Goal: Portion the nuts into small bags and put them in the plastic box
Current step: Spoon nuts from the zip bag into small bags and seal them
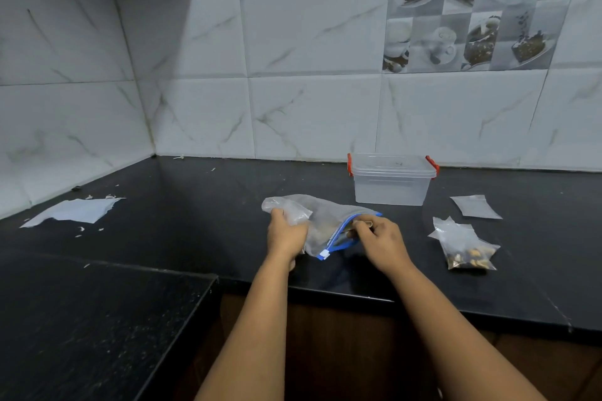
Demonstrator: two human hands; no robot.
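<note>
- Step: drawing nuts from the zip bag; left hand grips its bunched end, right hand pinches inside its mouth.
- Next: carry the pinch right to the small bag.

A black stone counter runs along the tiled wall. The lidded box stands on it near the wall. Just left and in front of the box lies the zip bag. Right of the box lies an empty flat bag, and in front of that a small bag with nuts. Far left of the box lies torn paper among scattered scraps.
</note>
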